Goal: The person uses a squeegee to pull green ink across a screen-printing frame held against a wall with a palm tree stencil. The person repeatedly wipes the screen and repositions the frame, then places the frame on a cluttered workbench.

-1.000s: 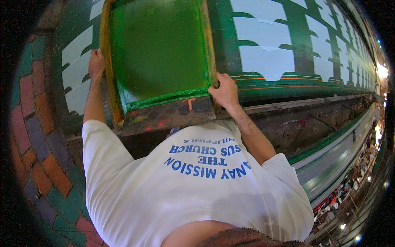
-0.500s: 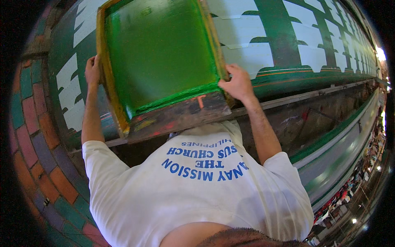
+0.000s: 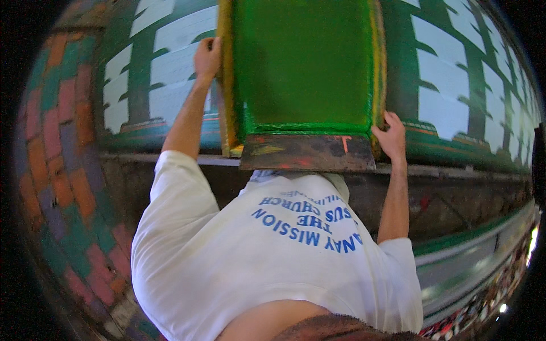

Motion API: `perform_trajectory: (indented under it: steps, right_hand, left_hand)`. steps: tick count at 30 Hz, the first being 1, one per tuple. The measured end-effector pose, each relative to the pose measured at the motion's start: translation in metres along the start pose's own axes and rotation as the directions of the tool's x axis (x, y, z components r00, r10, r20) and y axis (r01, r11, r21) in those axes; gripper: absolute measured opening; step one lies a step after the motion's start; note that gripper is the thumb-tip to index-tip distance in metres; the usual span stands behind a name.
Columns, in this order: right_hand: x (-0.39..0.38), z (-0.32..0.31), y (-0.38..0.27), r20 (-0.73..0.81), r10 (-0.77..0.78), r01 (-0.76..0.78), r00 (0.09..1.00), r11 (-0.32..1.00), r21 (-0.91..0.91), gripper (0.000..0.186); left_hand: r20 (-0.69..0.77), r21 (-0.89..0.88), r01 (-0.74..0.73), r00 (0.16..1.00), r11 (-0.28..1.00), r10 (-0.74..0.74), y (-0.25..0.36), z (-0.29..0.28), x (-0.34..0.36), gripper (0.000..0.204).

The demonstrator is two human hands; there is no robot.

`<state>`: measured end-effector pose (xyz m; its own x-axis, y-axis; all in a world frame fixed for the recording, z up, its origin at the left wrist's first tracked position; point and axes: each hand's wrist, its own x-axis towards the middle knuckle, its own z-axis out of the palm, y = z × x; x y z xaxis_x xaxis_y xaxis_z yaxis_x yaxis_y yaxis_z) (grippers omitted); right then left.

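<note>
A screen printing frame (image 3: pixel 307 68) with green mesh and yellow-stained wooden sides lies in front of me. Its near end is a dark, paint-smeared board (image 3: pixel 307 152) with a small orange mark. My left hand (image 3: pixel 207 58) is closed around the frame's left side, toward the far end. Lower down on the opposite side, my right hand (image 3: pixel 391 136) grips the edge near the front corner. Beneath and around the frame, pale fabric pieces (image 3: pixel 443 91) are laid in rows on a long green table (image 3: pixel 398 62). The frame hides whatever lies under it.
A ledge (image 3: pixel 443 170) runs along the table's near edge. Behind me on the right stands another long grey-green table (image 3: pixel 466 278), with a cluttered, colourful heap (image 3: pixel 506 284) beyond it. Coloured brick-patterned paving (image 3: pixel 68 170) covers the floor at left.
The frame now sits farther right in view and is no longer tilted. My view has turned, so the table's edge appears more level. Both hands have kept their hold.
</note>
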<state>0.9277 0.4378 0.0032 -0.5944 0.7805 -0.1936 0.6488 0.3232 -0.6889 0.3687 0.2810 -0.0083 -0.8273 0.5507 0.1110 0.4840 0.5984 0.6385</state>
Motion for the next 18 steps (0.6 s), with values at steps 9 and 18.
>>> perform_trajectory:
  steps: [9, 18]
  right_hand:
    - [-0.007, -0.001, 0.012, 0.074, 0.103, -0.107, 0.992, 0.993, 0.058, 0.060]
    - [-0.053, 0.022, -0.095, 0.320, -0.379, 0.375, 0.868, 0.924, 0.075, 0.057]
  left_hand:
    - [0.051, 0.166, 0.083, 0.994, 0.983, -0.092, 0.023, 0.014, -0.009, 0.050]
    - [0.178, 0.187, -0.236, 0.963, 0.954, 0.203, -0.046, 0.035, 0.027, 0.054]
